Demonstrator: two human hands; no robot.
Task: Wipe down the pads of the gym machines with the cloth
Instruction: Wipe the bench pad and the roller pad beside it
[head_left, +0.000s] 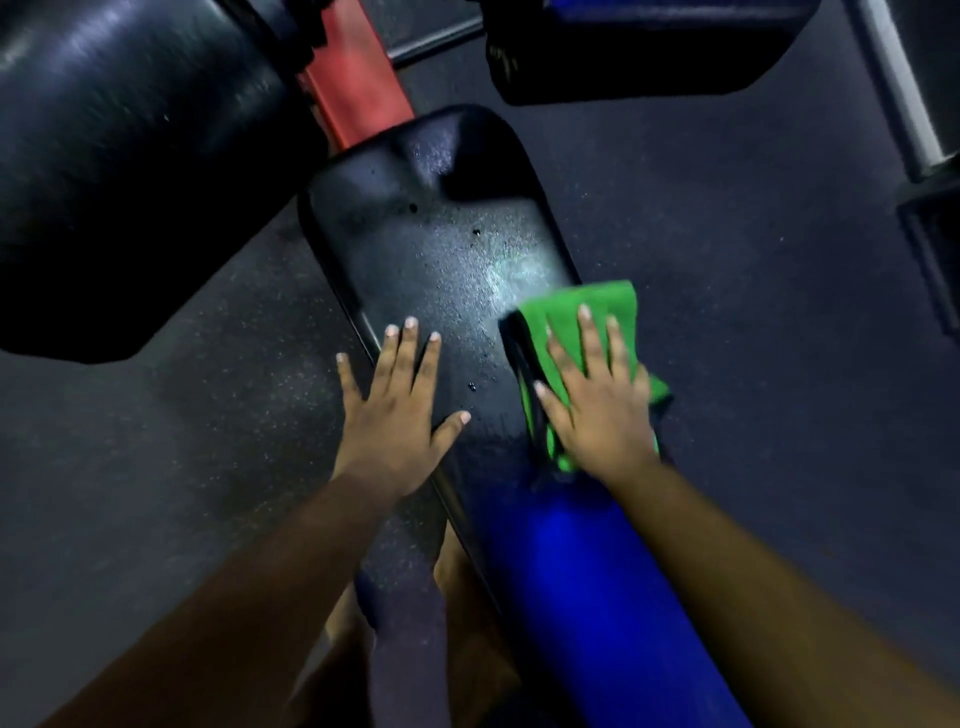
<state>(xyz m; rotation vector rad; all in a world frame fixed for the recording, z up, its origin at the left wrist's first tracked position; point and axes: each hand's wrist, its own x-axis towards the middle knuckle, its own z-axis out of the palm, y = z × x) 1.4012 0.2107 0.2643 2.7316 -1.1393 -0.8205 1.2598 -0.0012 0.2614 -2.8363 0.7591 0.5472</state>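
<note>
Right hand (597, 410), fingers spread flat, presses the green cloth (576, 322) onto the black seat pad (441, 249); left hand (400, 410) rests flat, fingers apart.

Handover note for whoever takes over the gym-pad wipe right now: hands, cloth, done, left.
Left hand: flat, fingers spread, resting bare on the black seat pad.
Right hand: flat, pressing the green cloth on the pad's right edge.
Done: the pad near the cloth looks wet and shiny; how far the wipe has got is unclear.
Left: the rest of this pad, then the large black pad at upper left.
</note>
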